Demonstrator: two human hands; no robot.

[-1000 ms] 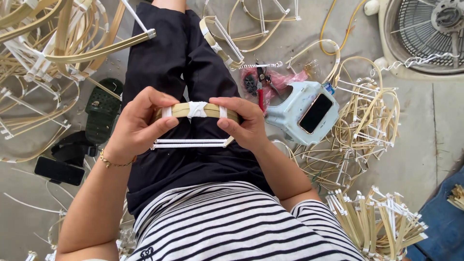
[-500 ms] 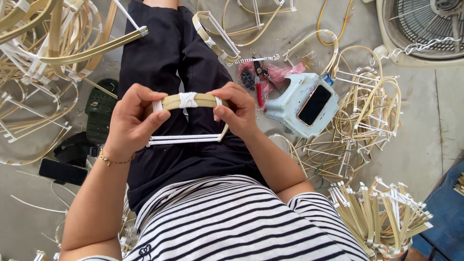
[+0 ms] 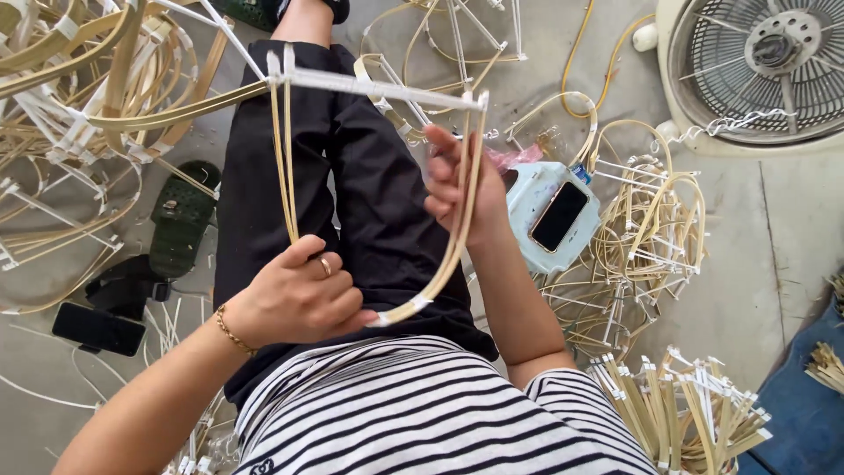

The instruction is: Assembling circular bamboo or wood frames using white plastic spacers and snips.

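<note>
I hold a frame of thin bamboo strips [image 3: 283,158] over my lap, bound with white tape and topped by a white crossbar [image 3: 378,88]. My left hand [image 3: 294,299] grips the near curved end of the frame, close to my striped shirt. My right hand [image 3: 462,189] clasps the right side strip, fingers wrapped around it. The frame stands nearly upright, its crossbar pointing away from me above my black trousers [image 3: 369,202].
Heaps of similar bamboo frames lie at the left [image 3: 79,114] and right [image 3: 651,229]. A pale blue box with a phone on it [image 3: 558,215] sits beside my right arm. A fan [image 3: 756,70] stands top right. A green sandal [image 3: 180,215] and a black phone [image 3: 97,328] lie left.
The frame was held flat across my lap, both hands at its taped middle. It now stands turned on end, my left hand low at the near end and my right hand on its side.
</note>
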